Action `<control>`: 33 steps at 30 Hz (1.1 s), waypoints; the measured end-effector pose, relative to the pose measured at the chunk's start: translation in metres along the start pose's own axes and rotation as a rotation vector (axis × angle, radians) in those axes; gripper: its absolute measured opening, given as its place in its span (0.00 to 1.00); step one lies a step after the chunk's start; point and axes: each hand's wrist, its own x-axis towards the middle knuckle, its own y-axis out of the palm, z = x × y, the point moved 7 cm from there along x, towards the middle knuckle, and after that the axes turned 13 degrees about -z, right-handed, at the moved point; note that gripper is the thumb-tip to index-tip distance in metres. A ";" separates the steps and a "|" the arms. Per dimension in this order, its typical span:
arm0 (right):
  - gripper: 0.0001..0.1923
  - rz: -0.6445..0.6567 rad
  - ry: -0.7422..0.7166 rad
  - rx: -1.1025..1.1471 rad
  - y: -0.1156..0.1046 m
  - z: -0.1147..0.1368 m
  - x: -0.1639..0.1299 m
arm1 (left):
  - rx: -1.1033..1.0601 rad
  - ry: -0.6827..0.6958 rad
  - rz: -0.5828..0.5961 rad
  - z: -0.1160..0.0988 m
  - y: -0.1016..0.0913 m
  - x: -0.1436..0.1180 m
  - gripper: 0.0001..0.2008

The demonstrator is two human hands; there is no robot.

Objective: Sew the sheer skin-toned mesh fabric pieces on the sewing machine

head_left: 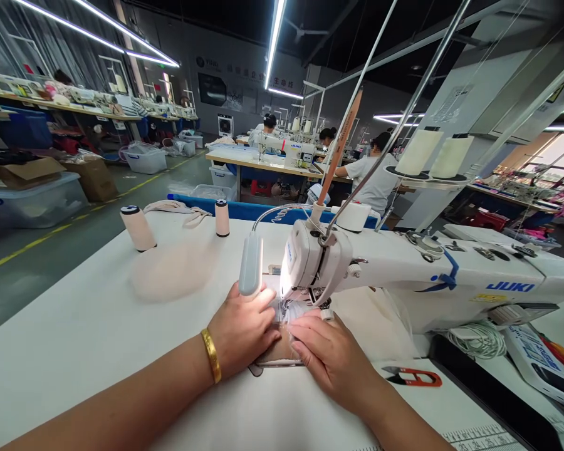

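fabric piece (295,311): thin, limp, light | my left hand (244,329), right hand (331,354) flat on it, fingers together, pressing near sewing machine (404,275) needle

- The needle under the sewing machine head (310,263) is lost in lamp glare and behind the left hand (244,329) and right hand (331,357).
- The small fabric piece (277,354) is mostly covered by both hands; its shape cannot be told.
- The machine's right end runs off the edge.
- The thread snips (413,377) are partly hidden by the right wrist.
- The 3 seated co-workers (373,175) are too small for detail.
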 end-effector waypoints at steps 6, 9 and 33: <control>0.15 0.001 -0.008 0.003 0.000 0.002 0.002 | -0.195 0.043 -0.028 -0.017 -0.004 -0.013 0.05; 0.17 0.059 0.011 0.015 0.006 0.002 0.004 | -0.305 0.057 -0.075 -0.023 -0.005 -0.014 0.04; 0.16 0.184 0.071 -0.126 0.015 -0.006 -0.004 | -0.313 0.138 -0.099 -0.022 -0.011 -0.011 0.12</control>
